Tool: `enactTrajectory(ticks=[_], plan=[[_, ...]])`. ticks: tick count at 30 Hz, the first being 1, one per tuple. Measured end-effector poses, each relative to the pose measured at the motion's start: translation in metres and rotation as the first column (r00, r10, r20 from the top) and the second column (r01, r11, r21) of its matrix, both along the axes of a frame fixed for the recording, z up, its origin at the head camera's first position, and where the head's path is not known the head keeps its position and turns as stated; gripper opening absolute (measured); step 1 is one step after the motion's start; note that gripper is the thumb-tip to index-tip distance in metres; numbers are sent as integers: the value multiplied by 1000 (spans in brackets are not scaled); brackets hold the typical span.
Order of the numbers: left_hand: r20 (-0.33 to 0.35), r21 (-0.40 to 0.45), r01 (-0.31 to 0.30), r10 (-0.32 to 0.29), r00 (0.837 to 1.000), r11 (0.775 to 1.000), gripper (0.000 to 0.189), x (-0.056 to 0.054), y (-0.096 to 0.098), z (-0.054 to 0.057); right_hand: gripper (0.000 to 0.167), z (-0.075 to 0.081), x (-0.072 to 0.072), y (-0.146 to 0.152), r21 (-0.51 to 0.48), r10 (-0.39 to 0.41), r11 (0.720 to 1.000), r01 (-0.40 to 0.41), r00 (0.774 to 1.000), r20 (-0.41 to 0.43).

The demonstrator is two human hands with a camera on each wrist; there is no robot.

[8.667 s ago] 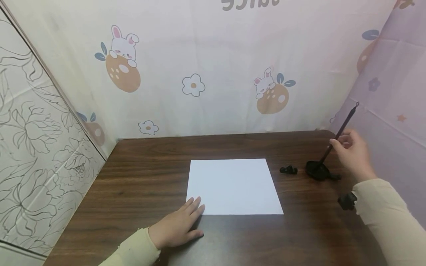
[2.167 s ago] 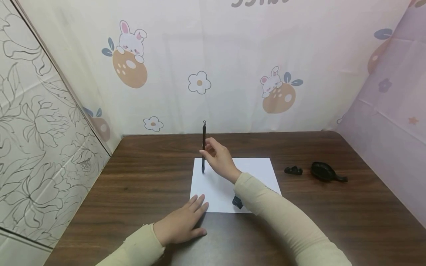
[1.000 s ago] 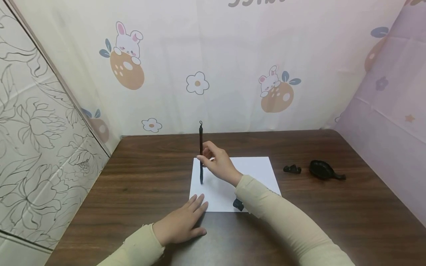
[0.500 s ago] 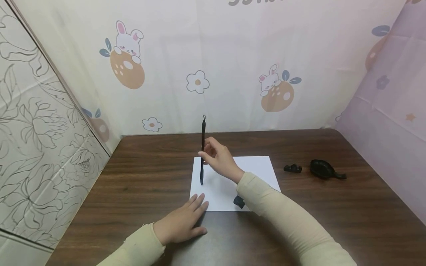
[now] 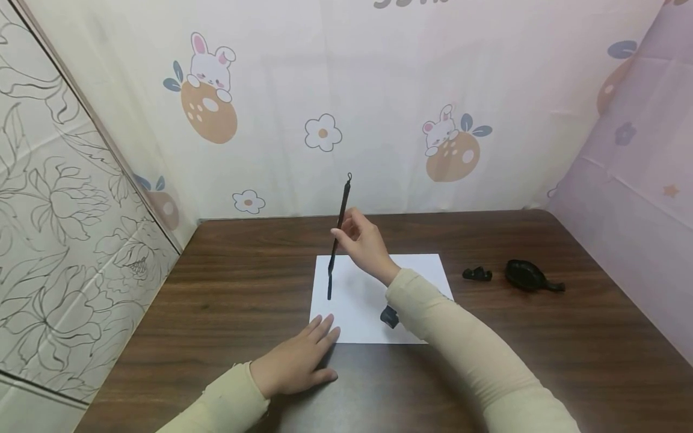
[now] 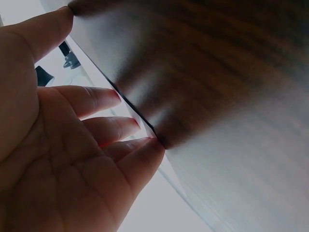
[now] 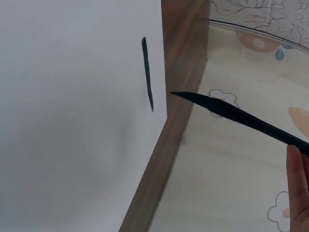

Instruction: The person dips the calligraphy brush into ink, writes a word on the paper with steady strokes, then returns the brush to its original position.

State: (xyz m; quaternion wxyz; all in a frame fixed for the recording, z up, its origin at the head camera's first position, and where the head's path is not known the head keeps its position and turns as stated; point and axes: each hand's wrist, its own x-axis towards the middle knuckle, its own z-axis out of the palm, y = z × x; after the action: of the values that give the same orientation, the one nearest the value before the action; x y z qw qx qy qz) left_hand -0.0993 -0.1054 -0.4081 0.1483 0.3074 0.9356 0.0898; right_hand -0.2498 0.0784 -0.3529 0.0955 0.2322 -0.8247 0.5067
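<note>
hands, two: one left hand [image 5: 298, 364], one right hand [image 5: 369, 248]. pale sleeves [image 5: 460, 343], two, one to each arm. ink brush [image 5: 342, 210], one. sheet of white paper [image 5: 354, 305], one, bearing a single black stroke [image 7: 147, 72]. black brush rest [image 5: 477, 275], one. black handled ink dish [image 5: 525, 275], one. wooden table [image 5: 233, 282], one. dark wrist device [image 5: 388, 317], one visible in the head view. printed on the cloth behind [image 5: 379, 72]: rabbits [image 5: 210, 71], two; whole white flowers [image 5: 323, 133], two. printed at the right side: orange star [image 5: 671, 190], one; purple flower [image 5: 625, 133], one.
</note>
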Motion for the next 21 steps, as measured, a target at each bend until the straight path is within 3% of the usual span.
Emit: enactTrajectory(ticks=[10,21], plan=[[-20,19,13,-13,1000,1000,73,1,-1,3,20,-11,-1,-2,16,-48,999,48,999,7],[-7,9,9,-9,1000,1000,73,2,-1,5,24,-16,1,-3,40,-44,998,44,999,9]])
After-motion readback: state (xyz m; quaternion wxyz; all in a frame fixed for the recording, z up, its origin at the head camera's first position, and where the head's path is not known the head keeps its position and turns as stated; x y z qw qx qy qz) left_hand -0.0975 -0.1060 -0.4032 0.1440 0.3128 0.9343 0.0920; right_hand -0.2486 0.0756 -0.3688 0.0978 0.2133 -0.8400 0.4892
